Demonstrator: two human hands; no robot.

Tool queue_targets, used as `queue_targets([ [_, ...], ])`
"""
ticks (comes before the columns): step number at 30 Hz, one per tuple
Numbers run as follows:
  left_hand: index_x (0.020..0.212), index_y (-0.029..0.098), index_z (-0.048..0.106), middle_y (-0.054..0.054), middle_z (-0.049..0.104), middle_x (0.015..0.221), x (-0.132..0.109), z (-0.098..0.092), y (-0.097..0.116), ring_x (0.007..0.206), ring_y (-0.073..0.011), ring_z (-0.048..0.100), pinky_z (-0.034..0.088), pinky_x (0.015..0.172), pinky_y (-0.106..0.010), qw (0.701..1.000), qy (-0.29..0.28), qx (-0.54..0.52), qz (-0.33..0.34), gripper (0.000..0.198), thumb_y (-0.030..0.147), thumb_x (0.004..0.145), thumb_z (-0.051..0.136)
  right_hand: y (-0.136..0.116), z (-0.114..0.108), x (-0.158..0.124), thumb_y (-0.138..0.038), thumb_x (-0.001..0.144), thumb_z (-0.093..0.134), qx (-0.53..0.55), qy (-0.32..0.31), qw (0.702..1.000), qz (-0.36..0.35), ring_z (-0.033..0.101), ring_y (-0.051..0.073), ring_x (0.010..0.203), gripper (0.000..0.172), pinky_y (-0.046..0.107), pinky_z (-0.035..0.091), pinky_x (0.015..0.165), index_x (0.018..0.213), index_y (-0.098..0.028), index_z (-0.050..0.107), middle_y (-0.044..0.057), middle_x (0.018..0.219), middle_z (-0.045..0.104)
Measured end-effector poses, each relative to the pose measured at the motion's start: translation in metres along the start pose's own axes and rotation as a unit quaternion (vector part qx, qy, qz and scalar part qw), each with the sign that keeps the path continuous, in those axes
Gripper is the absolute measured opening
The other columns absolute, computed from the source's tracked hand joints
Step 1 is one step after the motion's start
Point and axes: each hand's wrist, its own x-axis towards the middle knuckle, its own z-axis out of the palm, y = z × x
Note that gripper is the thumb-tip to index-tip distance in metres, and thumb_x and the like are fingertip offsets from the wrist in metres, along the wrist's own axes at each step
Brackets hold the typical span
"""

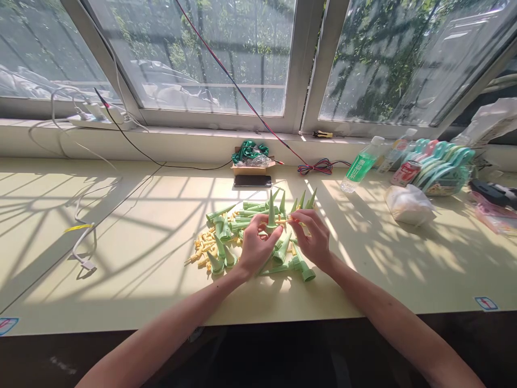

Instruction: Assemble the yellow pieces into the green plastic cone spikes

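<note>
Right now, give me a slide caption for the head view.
Left hand holding a green cone, right hand at a yellow piece, amid green and yellow parts.

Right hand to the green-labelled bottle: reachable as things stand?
Likely yes: nothing visible stands between the right hand and the bottle, though that hand seems to pinch a small yellow piece.

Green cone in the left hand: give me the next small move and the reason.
Probably ease the yellow piece toward the green cone: the left hand holds the cone point up, and the right hand pinches the piece close beside it. Whether they already touch is unclear.
</note>
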Motion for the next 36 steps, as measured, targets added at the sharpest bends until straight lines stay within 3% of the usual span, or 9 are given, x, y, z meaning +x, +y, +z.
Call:
queue_targets([
  [10, 0.096, 0.019, 0.058, -0.005, 0.062, 0.092, -0.0013, -0.0003, 0.0036, 0.082, -0.0168, 0.059, 0.049, 0.062, -0.024, 1.000, 0.010, 0.022, -0.001, 0.027, 0.039, 0.081, 0.067, 0.0003, 0.0012, -0.0002, -0.013, 0.091, 0.060, 0.033, -0.036, 0.999, -0.005, 0.067, 0.016, 0.083, 0.021, 0.029, 0.059, 0.069, 0.109, -0.022, 0.062, 0.006, 0.093, 0.067],
  [24, 0.101, 0.019, 0.060, -0.007, 0.063, 0.099, -0.0015, -0.0004, 0.0011, 0.087, -0.0184, 0.060, 0.050, 0.065, -0.026, 1.000, 0.011, 0.025, 0.009, 0.028, 0.039, 0.082, 0.066, 0.0021, 0.0023, -0.0020, -0.014, 0.092, 0.057, 0.026, -0.057, 0.998, -0.012, 0.068, 0.017, 0.091, 0.023, 0.032, 0.058, 0.079, 0.113, -0.022, 0.062, 0.006, 0.098, 0.069],
  [30, 0.099, 0.020, 0.060, -0.006, 0.063, 0.098, -0.0014, -0.0003, 0.0030, 0.085, -0.0175, 0.060, 0.050, 0.064, -0.025, 1.000, 0.007, 0.024, 0.017, 0.026, 0.038, 0.082, 0.066, 0.0025, 0.0024, -0.0028, -0.015, 0.092, 0.059, 0.021, -0.056, 0.998, 0.000, 0.068, 0.017, 0.088, 0.023, 0.030, 0.058, 0.075, 0.114, -0.022, 0.061, 0.005, 0.095, 0.070],
  [36, 0.096, 0.019, 0.060, -0.005, 0.062, 0.095, -0.0016, 0.0001, 0.0050, 0.082, -0.0166, 0.061, 0.050, 0.061, -0.024, 0.999, 0.009, 0.027, 0.020, 0.025, 0.038, 0.082, 0.066, 0.0032, 0.0025, -0.0044, -0.021, 0.093, 0.059, 0.004, -0.058, 0.998, 0.023, 0.066, 0.014, 0.071, 0.017, 0.029, 0.055, 0.063, 0.109, -0.022, 0.063, 0.003, 0.086, 0.070],
])
